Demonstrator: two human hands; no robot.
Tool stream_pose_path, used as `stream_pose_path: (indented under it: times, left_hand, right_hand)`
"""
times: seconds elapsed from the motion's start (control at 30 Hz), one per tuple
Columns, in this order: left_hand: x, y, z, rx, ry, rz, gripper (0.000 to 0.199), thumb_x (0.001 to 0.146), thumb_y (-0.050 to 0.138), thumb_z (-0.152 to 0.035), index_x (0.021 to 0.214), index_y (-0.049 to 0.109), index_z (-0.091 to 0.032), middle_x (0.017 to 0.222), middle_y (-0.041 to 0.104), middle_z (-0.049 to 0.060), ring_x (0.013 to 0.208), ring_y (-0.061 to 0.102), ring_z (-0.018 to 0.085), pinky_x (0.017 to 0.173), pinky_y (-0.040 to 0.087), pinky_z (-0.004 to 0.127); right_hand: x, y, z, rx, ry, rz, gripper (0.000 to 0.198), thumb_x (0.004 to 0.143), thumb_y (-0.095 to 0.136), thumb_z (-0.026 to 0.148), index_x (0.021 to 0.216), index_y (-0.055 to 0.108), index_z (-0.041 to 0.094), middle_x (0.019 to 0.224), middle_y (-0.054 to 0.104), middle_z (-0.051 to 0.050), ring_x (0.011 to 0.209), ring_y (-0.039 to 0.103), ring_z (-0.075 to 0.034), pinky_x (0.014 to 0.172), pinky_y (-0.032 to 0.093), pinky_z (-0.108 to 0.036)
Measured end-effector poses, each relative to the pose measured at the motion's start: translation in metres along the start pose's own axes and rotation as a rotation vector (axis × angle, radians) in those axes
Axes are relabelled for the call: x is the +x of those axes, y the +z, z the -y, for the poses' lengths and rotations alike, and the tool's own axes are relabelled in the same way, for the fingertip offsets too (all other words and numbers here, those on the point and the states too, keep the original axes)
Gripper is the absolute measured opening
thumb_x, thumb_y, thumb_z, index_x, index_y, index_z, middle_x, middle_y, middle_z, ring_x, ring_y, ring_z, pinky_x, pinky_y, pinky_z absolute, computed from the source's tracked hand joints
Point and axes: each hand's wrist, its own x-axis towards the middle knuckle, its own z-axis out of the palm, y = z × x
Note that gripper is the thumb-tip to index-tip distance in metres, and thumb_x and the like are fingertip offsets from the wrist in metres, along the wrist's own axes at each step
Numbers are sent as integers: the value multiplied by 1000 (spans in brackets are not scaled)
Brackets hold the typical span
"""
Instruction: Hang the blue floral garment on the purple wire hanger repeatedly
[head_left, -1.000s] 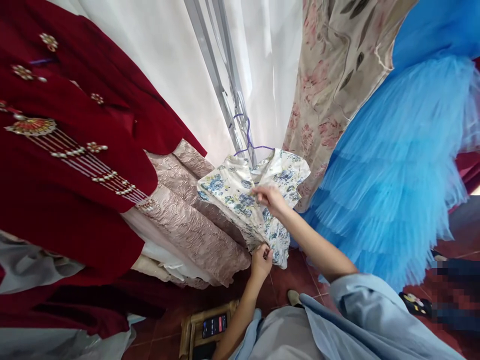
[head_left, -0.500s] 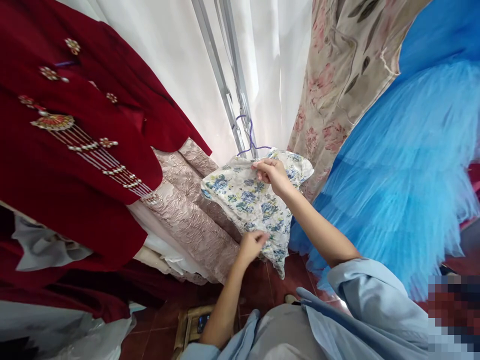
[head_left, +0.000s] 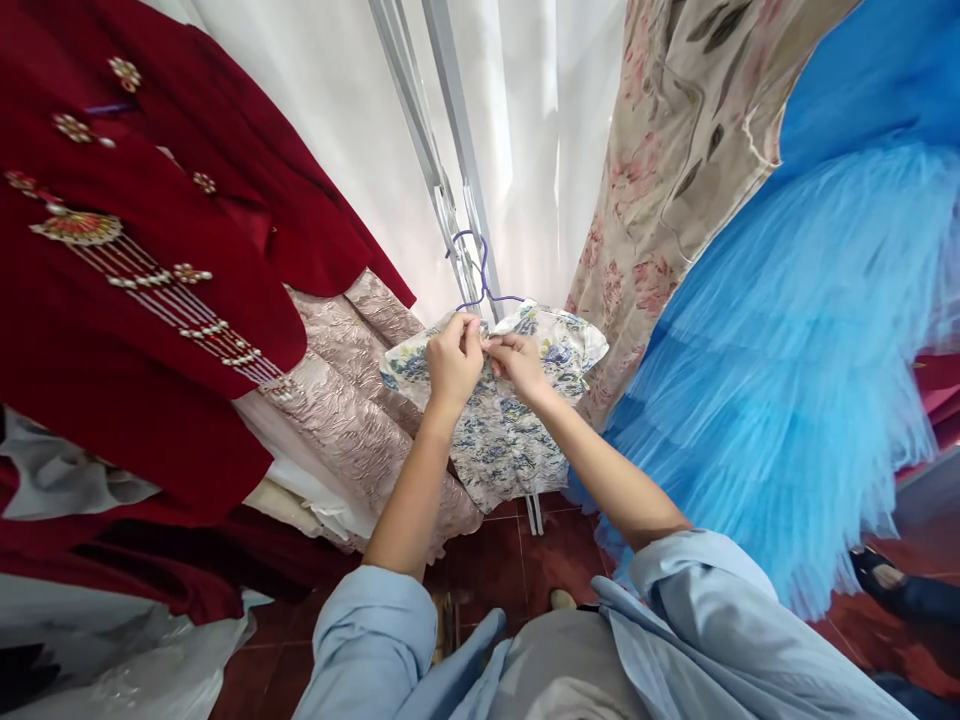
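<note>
A small white blouse with blue flowers [head_left: 517,450] hangs in front of me on a purple hanger [head_left: 484,275], which is hooked on a grey metal stand [head_left: 450,140]. At the top of its neckline, my left hand [head_left: 456,362] is closed, thumb and fingertips pinching the fabric edge. Close beside it, my right hand [head_left: 517,362] also pinches the blouse near the collar. The fingertips of both hands nearly meet. Whatever small part of the collar lies between them is hidden.
Dark red velvet garments [head_left: 187,220] with beaded ornaments hang at left, beside a pink textured dress [head_left: 360,400]. To the right are a beige floral dress [head_left: 645,200] and a blue tulle gown [head_left: 765,400]. Another person's foot [head_left: 881,575] shows at lower right.
My left hand has risen from the blouse's lower part to its neckline, joining my right hand there. The blouse's lower edge now hangs straighter. The view has shifted slightly.
</note>
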Motion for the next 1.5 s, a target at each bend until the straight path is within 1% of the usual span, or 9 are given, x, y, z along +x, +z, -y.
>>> stream_pose_path:
  times: [0.17,0.27,0.4,0.53,0.73,0.83,1.13,1.3,1.5]
  left_hand:
    - [3,-12,-5,-177,-19,-107,24,104,44,-33,90,58,-19,64,58,-2,58,60,12,62,46,23]
    - [11,-27,-12,-202,6,-53,24,104,45,-36,94,59,-19,65,58,-2,58,59,11,59,46,22]
    - [12,-37,-10,-159,60,128,21,102,49,-32,90,60,-19,66,61,-1,62,61,12,61,46,23]
    - [4,-35,5,-143,81,211,21,103,48,-31,90,60,-19,67,62,-1,63,62,13,64,46,25]
    - [4,-34,15,-217,108,253,22,104,46,-32,91,58,-19,67,62,-1,61,61,13,63,46,24]
    - [7,-34,18,-252,109,267,22,103,46,-33,91,58,-19,67,61,-1,59,61,13,61,46,24]
    - [9,-22,20,-338,95,273,21,101,51,-34,87,57,-19,67,64,0,61,65,14,63,51,25]
    - [20,-22,21,-500,11,134,32,103,48,-49,91,55,-20,65,58,-2,59,62,12,59,52,24]
    - [51,-50,53,-618,-32,-80,45,92,59,-63,91,58,-19,60,52,-6,52,53,7,53,52,24]
  right_hand:
    - [-25,2,-54,-94,99,-14,31,71,71,46,60,58,19,39,48,6,39,35,-9,45,25,-24]
    - [-44,5,-77,-124,175,-12,28,72,67,41,58,57,19,40,50,4,40,39,-10,46,27,-24]
    - [-48,12,-58,-67,-9,-129,24,80,63,43,81,63,19,49,57,4,44,45,-12,49,32,-25]
    - [-30,14,-18,-223,-131,-195,27,88,63,47,97,61,21,56,61,4,47,48,-13,53,35,-25]
    - [-15,17,-10,-450,-221,-298,19,87,68,39,93,58,23,56,55,5,55,49,-15,59,35,-25]
    - [-17,22,-19,-399,-234,-291,17,87,66,38,87,59,23,54,52,5,52,45,-14,56,32,-25]
    - [-17,18,-29,-181,-76,-252,28,75,74,38,63,57,20,46,33,9,45,26,-7,48,19,-25]
    - [-14,10,-39,-272,-30,-165,25,72,73,39,67,61,18,49,41,7,47,31,-8,50,22,-25]
    - [-57,-9,-99,-516,88,-216,23,74,65,34,61,53,20,53,48,5,52,40,-12,54,28,-24]
